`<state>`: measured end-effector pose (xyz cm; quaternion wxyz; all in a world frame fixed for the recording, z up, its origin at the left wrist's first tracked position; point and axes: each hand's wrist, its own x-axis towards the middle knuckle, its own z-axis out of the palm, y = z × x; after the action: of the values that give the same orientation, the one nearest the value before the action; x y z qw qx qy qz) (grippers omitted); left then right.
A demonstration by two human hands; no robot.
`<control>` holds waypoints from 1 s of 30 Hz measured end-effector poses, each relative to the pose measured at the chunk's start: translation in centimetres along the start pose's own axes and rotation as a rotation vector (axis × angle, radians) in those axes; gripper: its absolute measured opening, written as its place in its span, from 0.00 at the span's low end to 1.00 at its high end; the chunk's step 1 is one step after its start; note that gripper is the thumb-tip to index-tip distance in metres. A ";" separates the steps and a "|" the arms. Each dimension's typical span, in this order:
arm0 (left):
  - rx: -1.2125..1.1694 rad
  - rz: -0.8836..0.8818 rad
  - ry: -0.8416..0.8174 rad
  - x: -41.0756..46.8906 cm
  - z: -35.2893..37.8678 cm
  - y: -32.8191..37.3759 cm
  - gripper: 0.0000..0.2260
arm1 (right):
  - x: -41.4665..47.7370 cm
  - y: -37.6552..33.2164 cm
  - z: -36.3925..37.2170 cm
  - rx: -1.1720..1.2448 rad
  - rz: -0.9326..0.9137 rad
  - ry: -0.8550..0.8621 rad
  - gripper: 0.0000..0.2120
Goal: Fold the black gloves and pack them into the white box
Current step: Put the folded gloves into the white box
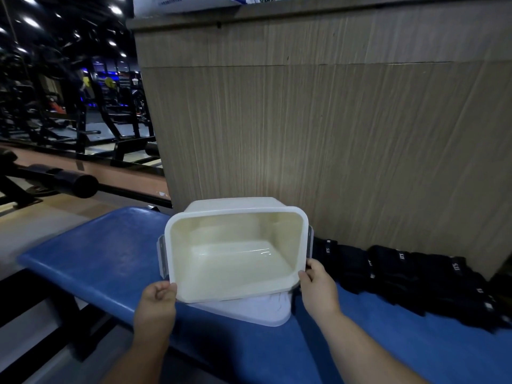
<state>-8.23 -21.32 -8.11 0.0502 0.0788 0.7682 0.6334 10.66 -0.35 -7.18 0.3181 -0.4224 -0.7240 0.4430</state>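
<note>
The person holds a white rectangular plastic box [235,228] by its near rim. The left hand [156,299] curls round the near-left corner and the right hand [318,285] pinches the near-right corner. The box is tipped with its opening towards the person and shows a bare, glossy floor with nothing packed in it. It hangs over the middle of the blue padded worktop [105,259], above a flat white lid-like piece [257,311]. Whether its far side rests on the padding cannot be told.

The step in hand looks like setting the box down ready for packing. It would go best lowered level and mouth up, close to the gloves, with both corners let down together so that it does not rock. The grey hinged latches [162,256] on its short sides should hang clear of the rim.

The black fabric gloves with small white labels [401,273] lie in a row along the far right edge of the worktop, just beside the box's right side. None looks folded yet. The pale wood-grain panel [332,134] stands right behind them and leaves little room at that edge. The white piece beneath could make the box sit unevenly if it is left there. Dark gym machines [69,106] and a black padded bar [74,184] stand well apart beyond the left end.
</note>
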 end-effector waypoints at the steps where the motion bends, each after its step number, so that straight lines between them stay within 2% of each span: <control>1: 0.005 0.007 -0.005 0.1 0.0 -0.1 0.07 | 0.1 -0.1 0.1 -0.002 -0.002 -0.001 0.09; 13: 0.039 -0.095 -0.120 2.2 0.1 -2.1 0.06 | 1.1 -0.4 1.6 0.025 -0.011 -0.024 0.13; 18: -0.053 -0.114 -0.144 2.1 -0.1 -0.8 0.06 | 2.1 -0.9 2.8 0.036 -0.032 -0.040 0.16; 20: -0.073 -0.117 -0.157 2.4 -0.1 -0.4 0.09 | 2.7 -1.1 3.4 0.027 -0.038 -0.049 0.17; 30: -0.081 -0.140 -0.089 3.1 -0.1 -0.1 0.11 | 4.0 -1.1 4.4 0.024 -0.050 -0.156 0.23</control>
<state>-11.33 -20.82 -8.10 0.1316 0.0509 0.7425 0.6549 4.81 1.34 -7.65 0.2767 -0.3644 -0.7517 0.4750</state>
